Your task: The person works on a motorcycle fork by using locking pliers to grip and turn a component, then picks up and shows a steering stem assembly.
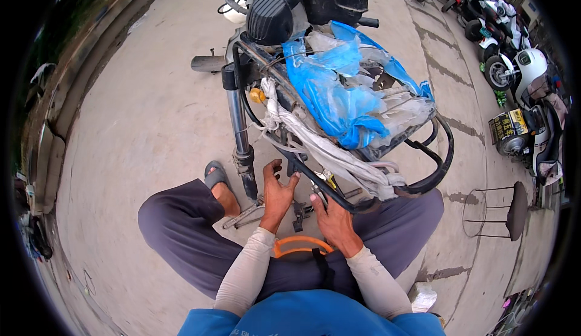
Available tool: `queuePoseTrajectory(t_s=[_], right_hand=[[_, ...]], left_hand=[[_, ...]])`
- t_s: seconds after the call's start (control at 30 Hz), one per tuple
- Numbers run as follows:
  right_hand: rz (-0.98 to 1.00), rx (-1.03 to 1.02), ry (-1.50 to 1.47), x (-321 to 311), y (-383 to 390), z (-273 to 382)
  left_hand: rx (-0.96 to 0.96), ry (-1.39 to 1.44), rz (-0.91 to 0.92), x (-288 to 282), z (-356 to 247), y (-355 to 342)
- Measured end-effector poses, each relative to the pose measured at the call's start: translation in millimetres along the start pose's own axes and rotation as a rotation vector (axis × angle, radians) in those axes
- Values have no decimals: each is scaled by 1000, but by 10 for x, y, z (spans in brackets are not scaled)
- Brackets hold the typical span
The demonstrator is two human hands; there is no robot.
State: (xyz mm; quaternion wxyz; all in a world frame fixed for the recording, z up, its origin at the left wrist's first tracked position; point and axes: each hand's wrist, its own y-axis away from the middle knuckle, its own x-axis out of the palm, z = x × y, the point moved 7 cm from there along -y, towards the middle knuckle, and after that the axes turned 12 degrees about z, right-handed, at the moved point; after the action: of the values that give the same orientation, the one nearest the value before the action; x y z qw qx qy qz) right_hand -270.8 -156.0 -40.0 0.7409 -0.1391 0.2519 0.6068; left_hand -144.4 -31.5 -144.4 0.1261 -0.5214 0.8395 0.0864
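Observation:
In front of me stands a partly stripped motorbike with its rear rack (437,172) facing me. Torn blue and clear plastic sheeting (339,88) covers the rack, and a bundle of white cloth strips (330,142) is tied along its side. My left hand (278,194) is beneath the rack, thumb and fingers apart, near a grey metal bracket (293,164). Just right of it, my right hand (338,222) is closed below the rack's black tube, its thumb against a small metal piece. A yellow piece (331,181) shows beside it; the rack hides the fingers.
A chrome shock absorber (238,121) and an amber indicator lamp (257,95) are on the bike's left. Between my legs is a curved orange band (302,241). A round stool (515,211) lies tipped over at right. Parked scooters (532,66) line the right side.

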Motion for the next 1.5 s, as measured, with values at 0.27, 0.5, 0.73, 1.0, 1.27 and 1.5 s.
queuePoseTrajectory(t_s=[0.27, 0.5, 0.73, 1.0, 1.27, 1.5], right_hand=[[-161, -91, -54, -29, -245, 269], [-145, -166, 133, 200, -151, 17], [-131, -154, 188, 112, -228, 565], [-10, 0, 329, -153, -497, 554], [154, -5, 373, -421, -583, 216], [106, 10, 413, -133, -586, 495]], left_hand=[[-47, 175, 297, 331, 205, -492], [-4, 246, 248, 327, 97, -715], [-222, 243, 159, 84, -580, -443], [39, 140, 90, 387, 101, -637], [31, 428, 76, 399, 1, -595], [5, 445, 62, 242, -160, -500]])
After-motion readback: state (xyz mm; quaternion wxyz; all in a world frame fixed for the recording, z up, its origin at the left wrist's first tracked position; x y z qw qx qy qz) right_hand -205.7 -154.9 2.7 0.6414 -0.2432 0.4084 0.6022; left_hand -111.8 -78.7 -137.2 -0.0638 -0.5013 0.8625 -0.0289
